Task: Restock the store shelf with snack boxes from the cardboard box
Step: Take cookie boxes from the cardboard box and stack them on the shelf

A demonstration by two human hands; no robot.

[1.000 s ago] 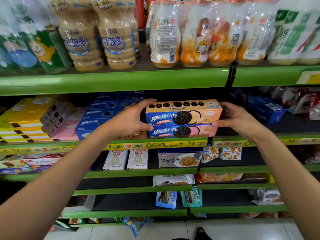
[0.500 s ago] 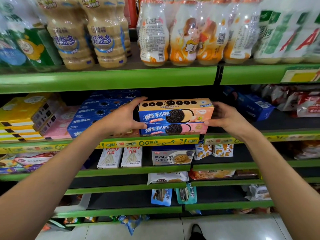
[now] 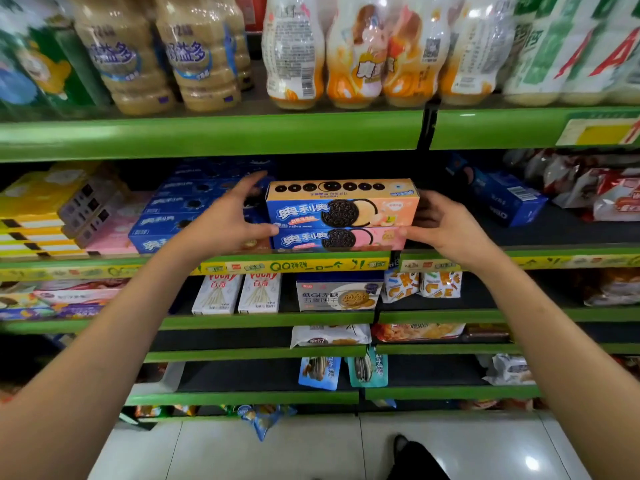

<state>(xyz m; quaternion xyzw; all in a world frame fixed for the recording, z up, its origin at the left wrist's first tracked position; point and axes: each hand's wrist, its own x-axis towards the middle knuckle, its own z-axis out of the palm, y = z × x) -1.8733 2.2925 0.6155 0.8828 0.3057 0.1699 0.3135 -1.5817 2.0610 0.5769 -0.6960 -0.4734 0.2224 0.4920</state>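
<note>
Two Oreo snack boxes lie stacked at the front of the middle shelf (image 3: 554, 237): an orange-and-blue box (image 3: 381, 204) on top of a pink-and-blue box (image 3: 381, 239). My left hand (image 3: 225, 220) is at their left end, fingers stretched out and apart from the top box, thumb touching the boxes' left end. My right hand (image 3: 443, 225) curls round their right end, thumb on the front of the lower box. The cardboard box is out of view.
Blue Oreo boxes (image 3: 173, 216) are stacked to the left, beside pink and yellow boxes (image 3: 41, 209). One blue box (image 3: 502, 199) lies askew on the right near red snack bags. Drink bottles (image 3: 363, 53) fill the shelf above. Pocky boxes (image 3: 239, 292) stand below.
My left hand's fingers have lifted off the top of the upper box and spread. The stacked boxes stay in place on the shelf, and my right hand keeps its hold.
</note>
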